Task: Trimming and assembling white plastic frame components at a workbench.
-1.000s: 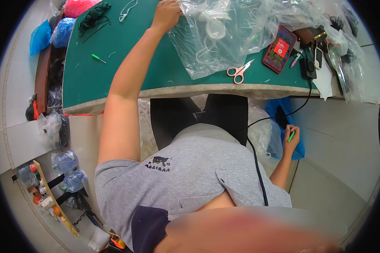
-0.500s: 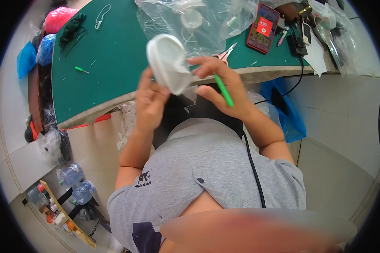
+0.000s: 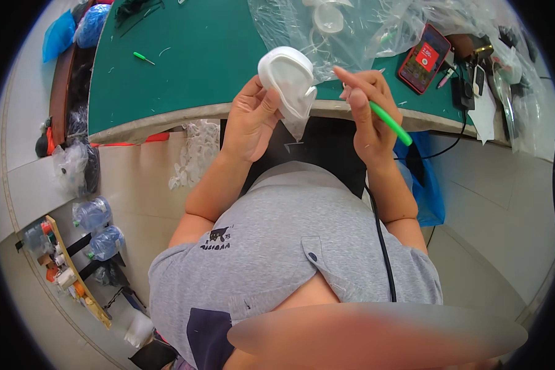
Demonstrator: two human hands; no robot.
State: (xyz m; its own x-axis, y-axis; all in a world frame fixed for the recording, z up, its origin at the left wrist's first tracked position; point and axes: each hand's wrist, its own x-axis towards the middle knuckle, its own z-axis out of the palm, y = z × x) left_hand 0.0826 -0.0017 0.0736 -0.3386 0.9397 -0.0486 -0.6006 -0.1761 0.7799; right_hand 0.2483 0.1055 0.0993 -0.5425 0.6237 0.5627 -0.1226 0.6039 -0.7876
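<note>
Left hand (image 3: 251, 123): we are pinching a white cup-like piece (image 3: 290, 80) between thumb and fingers, over the front edge of the green table (image 3: 185, 68).
Right hand (image 3: 376, 114): we are curling fingers round a green stick (image 3: 391, 124), pointing the index toward the piece.
Clear bag (image 3: 351, 52): it is lying past our hands.

The left hand (image 3: 250, 126), a second ago at the clear plastic bag (image 3: 345, 52) on the far side of the desk (image 3: 197, 77), is now back over the front edge, holding a white cup (image 3: 283, 83). The right hand (image 3: 374, 117) has risen from beside the blue bag (image 3: 435, 191) to the same edge, bringing a green tool (image 3: 390, 123). Its fingers, close beside the cup half a second ago, now stand farther off.
</note>
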